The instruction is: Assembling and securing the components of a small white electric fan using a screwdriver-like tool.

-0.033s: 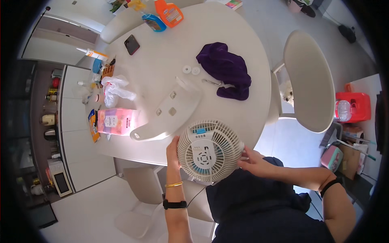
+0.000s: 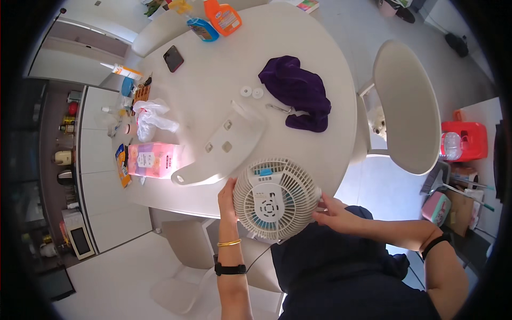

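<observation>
A person's left hand (image 2: 228, 201) and right hand (image 2: 333, 212), set apart from each other, clasp opposite sides of a cream-colored caged fan head (image 2: 268, 202), held at the near edge of a pale round table (image 2: 224, 69), its vented back turned upward. At the table's far edge, a blue spray bottle (image 2: 202, 30) with a yellow trigger top stands beside an orange bottle (image 2: 224, 20) whose contents cannot be seen. To the left, a crumpled translucent plastic bag (image 2: 153, 118), its contents unclear, sits behind a pink package (image 2: 154, 160), with an orange-and-white nozzled tube (image 2: 127, 71) farther off. Across the tabletop lie a white stand (image 2: 237, 141) pierced with squarish openings, just beyond the fan head; two small white discs, a slim metal piece (image 2: 278, 109), a rumpled purple cloth (image 2: 298, 93) and a dark phone (image 2: 173, 58). In the room, a pale chair (image 2: 410, 106) stands at right, a small white furry animal (image 2: 379, 125) beside it. Near the right wall, a clear plastic bottle (image 2: 452, 145) rests against a red container (image 2: 473, 140), its inside hidden, with a cardboard box (image 2: 460, 210) nearby. White cabinets (image 2: 106, 154) and a microwave (image 2: 81, 240) line the left.
</observation>
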A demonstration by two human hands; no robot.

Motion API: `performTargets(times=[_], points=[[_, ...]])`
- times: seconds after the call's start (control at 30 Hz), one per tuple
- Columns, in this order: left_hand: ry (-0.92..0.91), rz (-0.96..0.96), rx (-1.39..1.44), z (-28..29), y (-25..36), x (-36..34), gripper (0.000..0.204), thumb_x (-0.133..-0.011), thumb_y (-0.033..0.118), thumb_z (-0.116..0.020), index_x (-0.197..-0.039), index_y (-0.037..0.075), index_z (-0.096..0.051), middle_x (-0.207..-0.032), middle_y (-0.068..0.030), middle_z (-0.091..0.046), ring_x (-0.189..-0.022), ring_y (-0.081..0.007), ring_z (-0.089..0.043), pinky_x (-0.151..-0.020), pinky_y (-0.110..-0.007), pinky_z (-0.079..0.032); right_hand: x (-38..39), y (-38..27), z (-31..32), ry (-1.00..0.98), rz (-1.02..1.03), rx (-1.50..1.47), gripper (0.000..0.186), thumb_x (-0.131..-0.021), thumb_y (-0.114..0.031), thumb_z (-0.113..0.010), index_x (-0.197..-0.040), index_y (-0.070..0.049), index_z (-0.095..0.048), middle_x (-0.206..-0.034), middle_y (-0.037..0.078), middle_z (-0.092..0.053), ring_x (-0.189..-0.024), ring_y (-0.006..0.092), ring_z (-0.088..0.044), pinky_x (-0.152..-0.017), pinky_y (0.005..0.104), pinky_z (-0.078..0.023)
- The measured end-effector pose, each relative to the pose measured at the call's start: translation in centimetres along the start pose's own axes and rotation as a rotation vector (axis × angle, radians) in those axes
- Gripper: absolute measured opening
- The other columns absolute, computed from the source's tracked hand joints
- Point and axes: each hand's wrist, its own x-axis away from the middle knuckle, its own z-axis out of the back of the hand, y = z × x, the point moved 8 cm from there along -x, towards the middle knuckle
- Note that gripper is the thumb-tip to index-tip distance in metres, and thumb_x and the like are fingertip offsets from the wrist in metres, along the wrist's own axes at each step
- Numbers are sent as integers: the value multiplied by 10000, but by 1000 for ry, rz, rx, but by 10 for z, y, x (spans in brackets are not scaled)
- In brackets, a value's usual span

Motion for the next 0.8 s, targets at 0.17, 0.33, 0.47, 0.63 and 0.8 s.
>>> performTargets(times=[0.17,0.33,0.47,0.63,0.8], points=[[79,-113,-194,-1,18,-3,401,-1001,302,-526,-1142,-57,-637,-1009,-130,-689,-905,-173,-659,-785,-279,-526,5,-1,5,-32,49,-28,736,-947,-245,-631,-1517,-41,-212,-1484,230,-349,-1253,301,-521,-996,367,-482],[312,-654,-671,-4,34,69,411,-973,269,-575,-1271,-14,-562,-1263,-190,-573,-1221,-257,-514,-1023,-391,-396,-8,-80,76,523,429,1075,653,-801,-193,-736,-1398,-116,-484,-1379,231,-452,-1245,408,-482,-1007,426,-439],[353,-815,-1161,-81,27,158,799,-827,525,-699,-1404,36,-441,-1496,-262,-288,-1389,-445,-260,-1104,-560,-246,-74,-163,75,733,731,1352,737,-747,-299,-787,-1415,-248,-480,-1545,223,-226,-1388,451,-257,-1102,590,-265],[384,-674,-1391,-114,-4,166,1022,-677,656,-759,-1435,68,-406,-1537,-277,-190,-1409,-545,-112,-1076,-687,-196,-173,-181,113,689,651,1471,775,-738,-421,-785,-1429,-280,-463,-1587,200,-148,-1431,445,-182,-1092,667,-204],[496,-656,-1461,-119,-14,163,1052,-641,672,-774,-1442,95,-408,-1547,-261,-193,-1391,-588,-100,-1061,-729,-197,-201,-189,167,414,777,1603,667,-798,-258,-736,-1414,-238,-480,-1597,106,-203,-1433,359,-255,-1141,568,-241]])
